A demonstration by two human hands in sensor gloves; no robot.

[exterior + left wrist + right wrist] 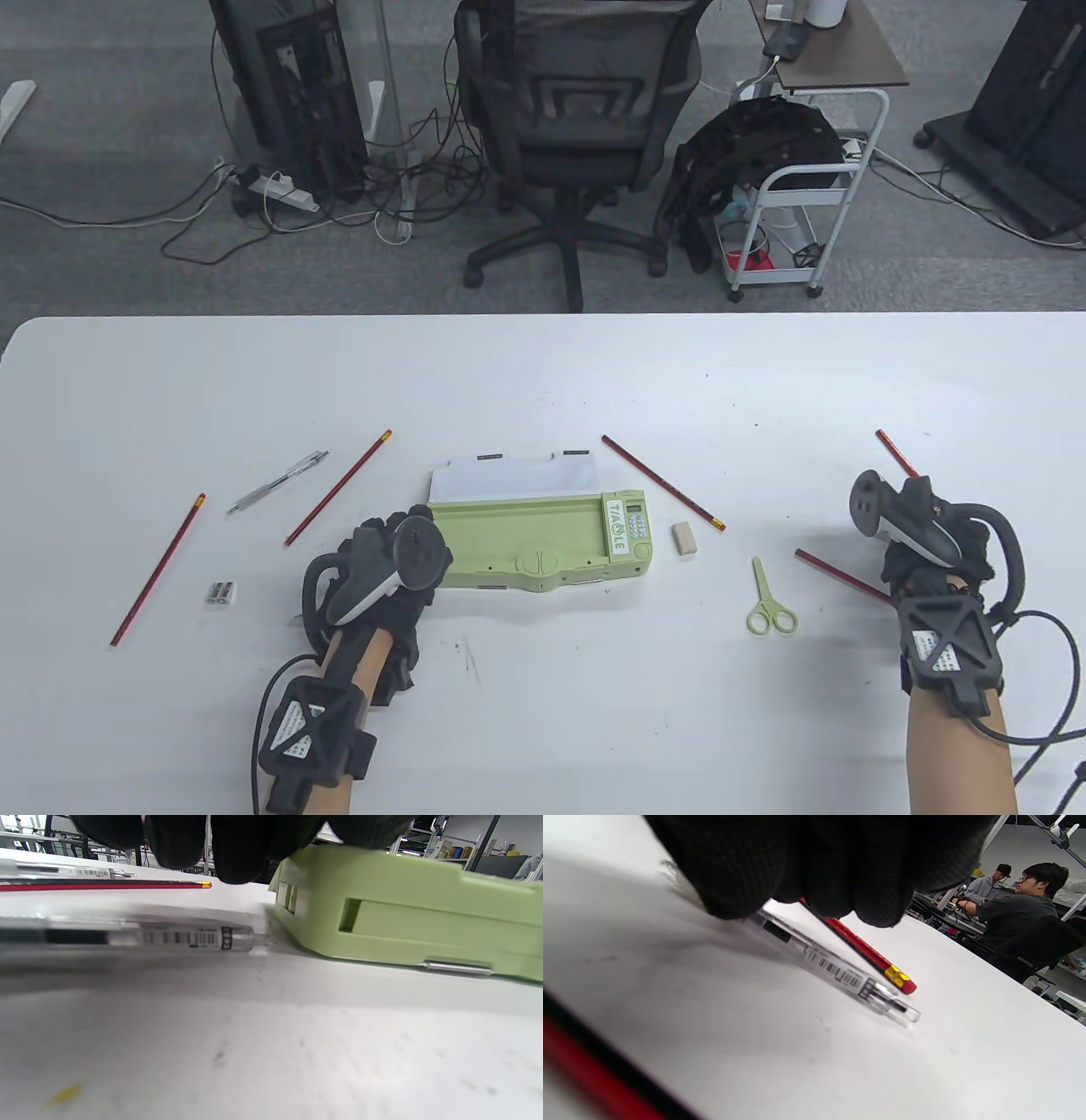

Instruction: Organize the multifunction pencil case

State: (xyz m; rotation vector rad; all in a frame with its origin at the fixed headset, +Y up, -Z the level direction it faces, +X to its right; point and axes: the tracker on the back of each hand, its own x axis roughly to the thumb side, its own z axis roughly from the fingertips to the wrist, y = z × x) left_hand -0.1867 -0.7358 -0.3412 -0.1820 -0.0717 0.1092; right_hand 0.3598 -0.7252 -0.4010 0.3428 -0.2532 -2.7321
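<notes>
From the table view, the green pencil case (543, 536) lies open mid-table, its tray holding nothing visible. The left hand (382, 569) rests against its left end; the right hand (929, 531) sits far right among red pencils (840, 576).

The left wrist view shows fingers (237, 849) above a clear pen (186, 938) beside the case; grip unclear.

The right wrist view shows fingers (814, 861) over a pen (840, 974) and pencil (869, 957); whether they hold either is unclear.

Overhead table view; wrist cameras skim the table (543, 382) closely.
</notes>
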